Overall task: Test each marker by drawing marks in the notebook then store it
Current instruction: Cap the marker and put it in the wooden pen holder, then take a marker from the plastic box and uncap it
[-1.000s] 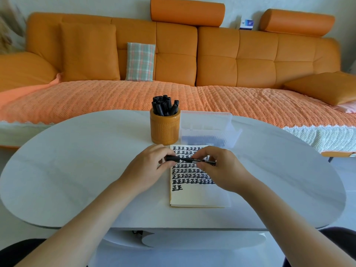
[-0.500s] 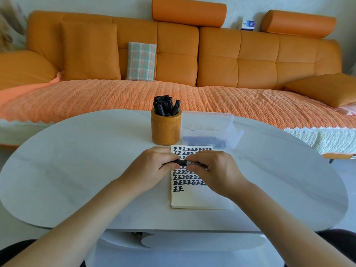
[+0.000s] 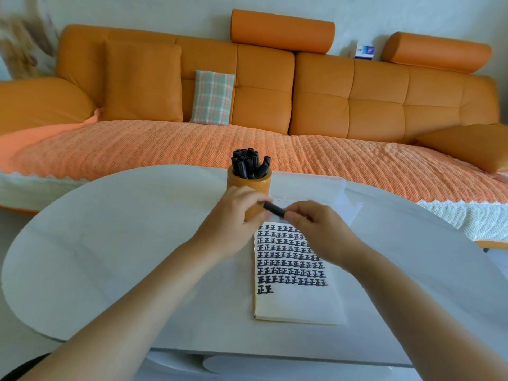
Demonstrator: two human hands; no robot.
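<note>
A black marker [image 3: 274, 209] is held level between both hands, above the far edge of the notebook [image 3: 295, 301]. My left hand [image 3: 233, 218] grips its left end and my right hand [image 3: 320, 228] pinches its right end. The notebook lies open on the white table [image 3: 110, 257], its page filled with rows of black marks. An orange pen cup [image 3: 257, 182] with several black markers stands just behind my left hand. A clear plastic box [image 3: 313, 188] sits to the right of the cup, partly hidden by my right hand.
An orange sofa [image 3: 275, 105] with a plaid cushion [image 3: 213, 97] runs behind the table. A small blue and white box [image 3: 364, 52] sits on the sofa back.
Both hands have lifted the marker away from me, from over the written page to the notebook's far edge near the cup. The camera view has tilted and shifted.
</note>
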